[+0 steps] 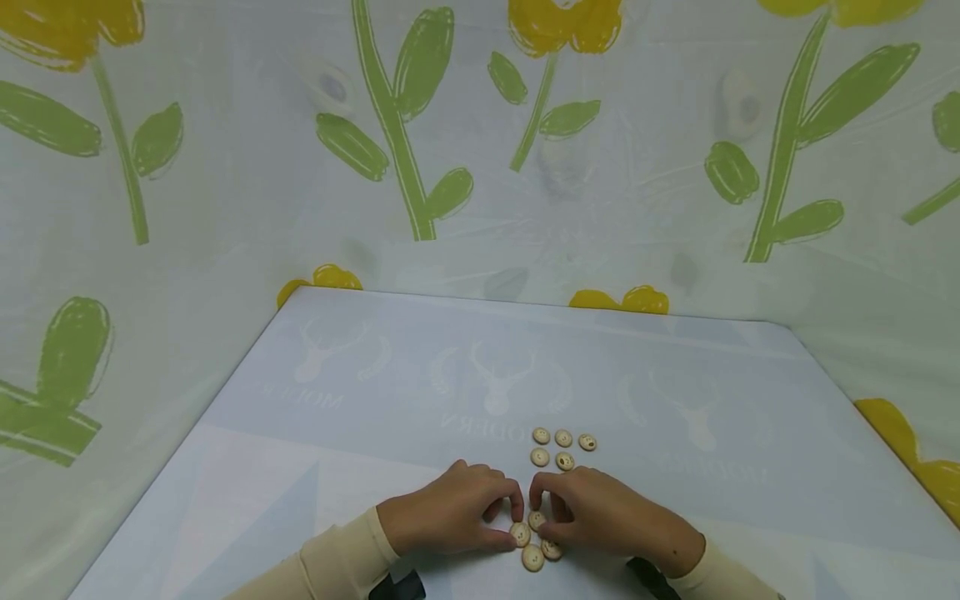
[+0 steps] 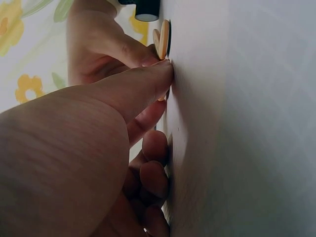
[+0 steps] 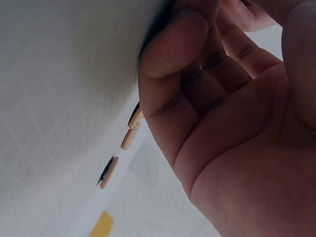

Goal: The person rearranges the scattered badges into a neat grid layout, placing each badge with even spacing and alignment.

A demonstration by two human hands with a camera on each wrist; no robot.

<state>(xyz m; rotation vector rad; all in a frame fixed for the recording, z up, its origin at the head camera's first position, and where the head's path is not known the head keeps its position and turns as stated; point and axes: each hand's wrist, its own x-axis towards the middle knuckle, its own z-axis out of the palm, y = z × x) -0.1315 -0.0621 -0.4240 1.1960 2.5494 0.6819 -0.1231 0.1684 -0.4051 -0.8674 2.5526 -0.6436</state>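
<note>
Pale round wooden buttons lie on the table in two groups. In the head view my left hand (image 1: pixel 468 508) pinches one button (image 1: pixel 520 534) between thumb and index finger, low over the tabletop. Just beside it, my right hand (image 1: pixel 600 512) has its curled index finger and thumb around another button (image 1: pixel 537 521). Two more buttons lie right in front, a nearer button (image 1: pixel 532 557) and one partly under the right thumb (image 1: pixel 552 550). In the left wrist view, the left thumb (image 2: pixel 148 81) hides most of the pinched button. The right wrist view shows the right hand's curled fingers (image 3: pixel 173 47) against the table.
Beyond the right hand sit several buttons in two short rows, among them a left button (image 1: pixel 541 435) and a right button (image 1: pixel 587 442). The white and pale-blue table (image 1: pixel 375 375) ends at a flower-print curtain (image 1: pixel 247 167).
</note>
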